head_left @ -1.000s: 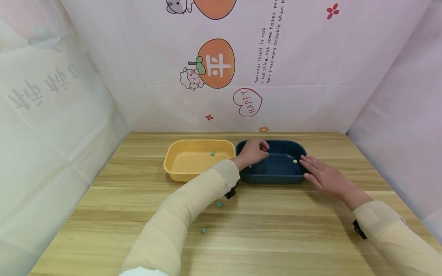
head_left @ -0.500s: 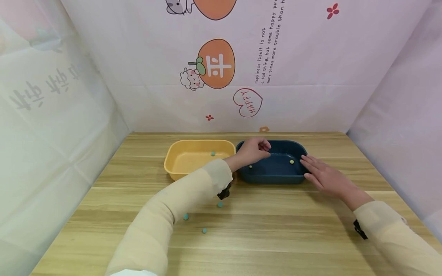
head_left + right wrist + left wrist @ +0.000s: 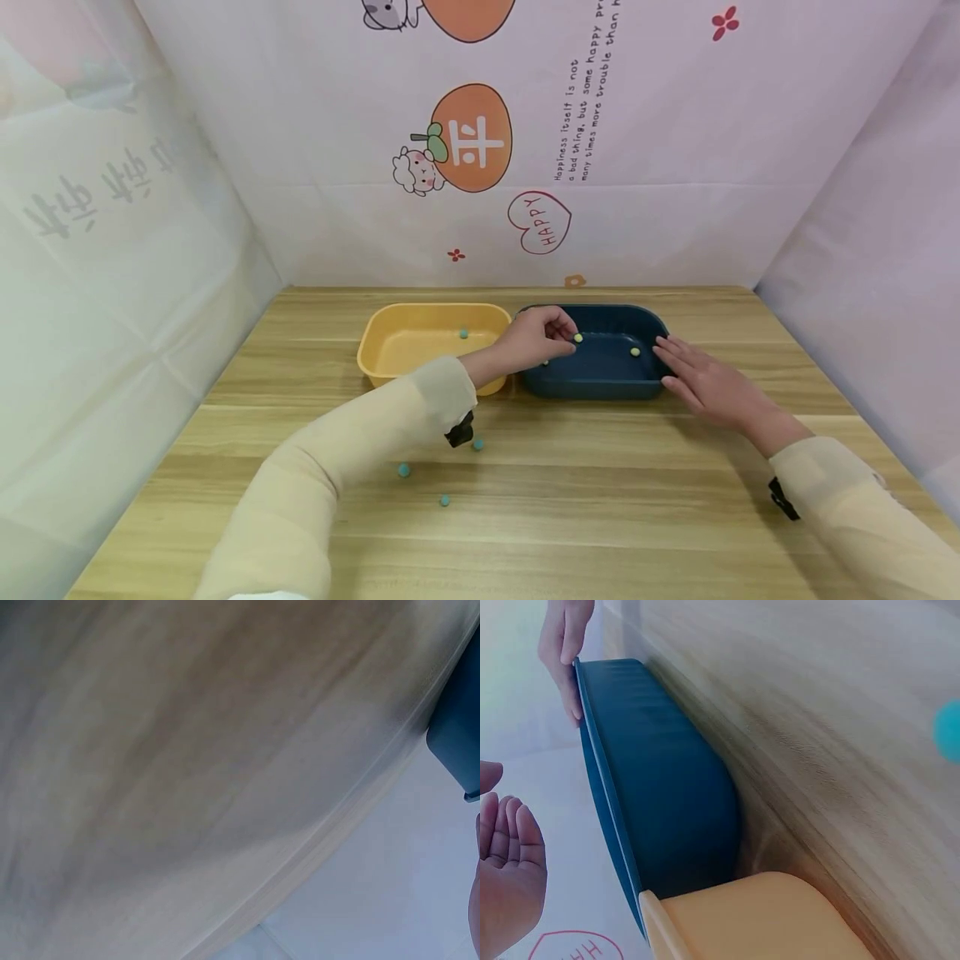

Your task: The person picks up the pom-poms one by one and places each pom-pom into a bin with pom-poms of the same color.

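My left hand [image 3: 531, 337] is over the left part of the dark blue bin [image 3: 592, 389], its fingers loosely bent. A small yellow-green ball [image 3: 578, 338] shows right beside its fingertips in the head view. In the left wrist view the thumb and fingers [image 3: 510, 832] are apart, with no ball visible between them. Two more yellow-green balls are in the bin, one [image 3: 635, 352] to the right and one [image 3: 546, 362] partly hidden near my left hand. With extended fingers, my right hand [image 3: 708, 385] touches the bin's right end.
A yellow bin [image 3: 375, 379] adjoins the blue one on the left and has a teal ball [image 3: 463, 333] inside. Several teal balls, one [image 3: 404, 470] by the left sleeve, lie on the wooden table [image 3: 585, 500]. Printed cloth [image 3: 637, 233] encloses the back and sides.
My left hand has drawn a little to the left, and a yellow-green ball has come into view by its fingertips. The left sleeve has uncovered a teal ball. My right hand stays put.
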`<move>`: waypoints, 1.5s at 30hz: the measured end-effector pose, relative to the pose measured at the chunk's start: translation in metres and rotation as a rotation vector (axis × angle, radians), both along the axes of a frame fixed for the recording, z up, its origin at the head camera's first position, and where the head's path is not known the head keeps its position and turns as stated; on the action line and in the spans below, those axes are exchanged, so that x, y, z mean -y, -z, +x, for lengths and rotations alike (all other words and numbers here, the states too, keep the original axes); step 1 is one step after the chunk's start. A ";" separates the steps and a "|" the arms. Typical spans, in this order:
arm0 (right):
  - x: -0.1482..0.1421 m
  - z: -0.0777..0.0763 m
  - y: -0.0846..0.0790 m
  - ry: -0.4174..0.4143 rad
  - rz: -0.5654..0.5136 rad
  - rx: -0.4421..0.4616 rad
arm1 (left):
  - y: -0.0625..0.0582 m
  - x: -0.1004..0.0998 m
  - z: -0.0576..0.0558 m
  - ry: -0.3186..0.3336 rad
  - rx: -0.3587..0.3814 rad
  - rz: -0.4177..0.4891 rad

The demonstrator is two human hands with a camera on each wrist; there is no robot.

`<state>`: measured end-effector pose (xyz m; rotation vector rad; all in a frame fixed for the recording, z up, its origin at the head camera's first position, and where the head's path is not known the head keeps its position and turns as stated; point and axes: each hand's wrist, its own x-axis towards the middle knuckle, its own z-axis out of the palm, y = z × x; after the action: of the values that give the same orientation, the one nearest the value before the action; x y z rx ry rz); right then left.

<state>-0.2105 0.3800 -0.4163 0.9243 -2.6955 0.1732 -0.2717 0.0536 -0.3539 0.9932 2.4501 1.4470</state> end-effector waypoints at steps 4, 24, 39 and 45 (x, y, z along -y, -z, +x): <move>0.001 0.000 -0.001 -0.005 0.001 -0.006 | -0.002 0.013 0.006 -0.001 0.011 0.009; 0.000 0.000 0.000 0.008 0.014 -0.009 | 0.010 0.109 0.025 -0.103 -0.057 0.137; 0.001 0.003 -0.006 0.000 0.000 -0.015 | 0.021 0.176 0.029 -0.170 -0.169 0.111; 0.004 0.007 -0.011 -0.011 -0.019 -0.034 | 0.026 0.204 0.026 -0.237 -0.258 0.076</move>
<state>-0.2034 0.3759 -0.4054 0.9278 -2.6533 0.1836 -0.2454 -0.1503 -0.3799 0.9865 2.7985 1.5811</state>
